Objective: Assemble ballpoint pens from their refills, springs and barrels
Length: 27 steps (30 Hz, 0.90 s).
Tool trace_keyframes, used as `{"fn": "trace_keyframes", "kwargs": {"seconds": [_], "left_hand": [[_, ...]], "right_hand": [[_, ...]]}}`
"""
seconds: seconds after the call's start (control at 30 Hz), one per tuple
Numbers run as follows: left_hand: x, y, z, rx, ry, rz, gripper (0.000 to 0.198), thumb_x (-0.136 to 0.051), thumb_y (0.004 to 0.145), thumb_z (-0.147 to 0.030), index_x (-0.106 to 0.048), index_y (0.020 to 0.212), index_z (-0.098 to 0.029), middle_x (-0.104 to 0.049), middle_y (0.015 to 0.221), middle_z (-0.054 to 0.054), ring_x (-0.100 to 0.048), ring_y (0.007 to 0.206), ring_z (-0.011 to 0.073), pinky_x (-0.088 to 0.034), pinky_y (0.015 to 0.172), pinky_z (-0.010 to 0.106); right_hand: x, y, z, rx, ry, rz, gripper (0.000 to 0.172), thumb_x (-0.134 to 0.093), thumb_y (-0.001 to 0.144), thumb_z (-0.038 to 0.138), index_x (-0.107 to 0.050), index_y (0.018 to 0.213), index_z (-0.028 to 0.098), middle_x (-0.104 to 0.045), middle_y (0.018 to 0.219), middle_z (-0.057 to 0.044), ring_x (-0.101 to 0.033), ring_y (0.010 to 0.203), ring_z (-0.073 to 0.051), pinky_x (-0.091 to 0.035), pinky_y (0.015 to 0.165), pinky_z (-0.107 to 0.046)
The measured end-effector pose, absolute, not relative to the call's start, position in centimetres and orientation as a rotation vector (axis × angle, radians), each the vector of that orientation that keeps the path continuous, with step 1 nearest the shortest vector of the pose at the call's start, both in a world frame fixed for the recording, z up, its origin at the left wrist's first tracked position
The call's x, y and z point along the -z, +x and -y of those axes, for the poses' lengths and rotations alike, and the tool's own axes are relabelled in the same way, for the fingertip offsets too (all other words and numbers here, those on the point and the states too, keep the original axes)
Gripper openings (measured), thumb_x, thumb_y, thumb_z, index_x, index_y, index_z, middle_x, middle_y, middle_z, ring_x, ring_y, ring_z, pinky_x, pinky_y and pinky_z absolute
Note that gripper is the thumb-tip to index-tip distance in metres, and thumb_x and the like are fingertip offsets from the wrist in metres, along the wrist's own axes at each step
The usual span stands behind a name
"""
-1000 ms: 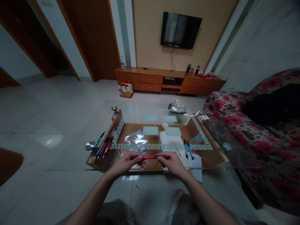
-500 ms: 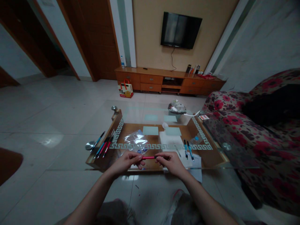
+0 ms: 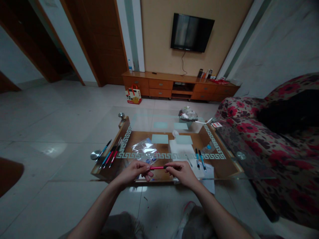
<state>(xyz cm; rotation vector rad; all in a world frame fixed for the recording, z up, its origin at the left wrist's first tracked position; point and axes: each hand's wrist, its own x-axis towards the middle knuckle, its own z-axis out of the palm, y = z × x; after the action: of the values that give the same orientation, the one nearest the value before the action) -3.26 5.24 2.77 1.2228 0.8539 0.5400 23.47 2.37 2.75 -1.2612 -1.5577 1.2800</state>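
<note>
A red pen (image 3: 157, 168) is held level between both my hands, just above the near edge of the glass table (image 3: 225, 156). My left hand (image 3: 134, 172) pinches its left end with closed fingers. My right hand (image 3: 181, 172) grips the dark right end, fingers curled. Beyond the pen lies a clear plastic bag (image 3: 144, 148). Two blue pens (image 3: 200, 159) rest on white paper (image 3: 181, 148) to the right. Several red and blue pens (image 3: 109, 155) lie at the table's left end.
A flowered sofa (image 3: 274, 142) runs along the right side. A small basket (image 3: 188, 114) sits at the table's far end. A wooden TV cabinet (image 3: 179, 85), a wall TV (image 3: 191, 32) and a paper bag (image 3: 133, 95) stand beyond, with tiled floor on the left.
The left fingers have shifted a little on the pen's end. Otherwise both hands and the pen stay in the same place.
</note>
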Motion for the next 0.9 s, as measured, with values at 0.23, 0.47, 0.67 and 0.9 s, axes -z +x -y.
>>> {"fn": "trace_keyframes", "kwargs": {"seconds": [0.23,0.47,0.67,0.9], "left_hand": [[-2.7,-3.9,-5.5,-0.592,1.276,-0.894,0.044,-0.062,0.087,-0.053,-0.073,0.089,-0.011,-0.075,0.086,0.012,-0.067,0.07,0.0174,-0.05,0.07,0.027],[-3.0,-3.8,-5.4,-0.658,1.236,-0.975,0.045,-0.061,0.087,-0.054,-0.072,0.098,-0.011,-0.075,0.095,0.012,-0.066,0.073,0.0175,-0.05,0.07,0.028],[-2.5,-3.9,-5.6,-0.696,1.206,-0.961,0.043,-0.061,0.089,-0.05,-0.072,0.103,-0.011,-0.075,0.097,0.012,-0.066,0.072,0.017,-0.049,0.07,0.027],[-2.4,-4.0,-5.6,-0.721,1.217,-0.971,0.043,-0.062,0.088,-0.051,-0.073,0.1,-0.011,-0.075,0.093,0.01,-0.067,0.073,0.0175,-0.049,0.073,0.028]], "right_hand": [[-1.9,25.0,-3.1,-1.26,-1.301,1.495,0.035,-0.072,0.077,0.046,-0.076,0.097,0.018,-0.073,0.079,-0.005,-0.06,0.063,-0.014,-0.048,0.056,-0.026],[-1.6,27.5,-4.5,-1.055,-1.379,1.318,0.042,-0.067,0.08,0.055,-0.073,0.093,0.015,-0.07,0.074,-0.007,-0.059,0.062,-0.016,-0.046,0.055,-0.028],[-0.9,28.8,-5.0,-0.81,-1.489,1.385,0.034,-0.069,0.081,0.047,-0.069,0.097,0.016,-0.069,0.08,-0.006,-0.06,0.067,-0.018,-0.047,0.062,-0.03],[0.4,28.5,-4.7,-0.498,-1.49,1.86,0.015,-0.057,0.086,0.019,-0.07,0.095,0.019,-0.066,0.092,-0.007,-0.061,0.084,-0.021,-0.048,0.08,-0.034]]}}
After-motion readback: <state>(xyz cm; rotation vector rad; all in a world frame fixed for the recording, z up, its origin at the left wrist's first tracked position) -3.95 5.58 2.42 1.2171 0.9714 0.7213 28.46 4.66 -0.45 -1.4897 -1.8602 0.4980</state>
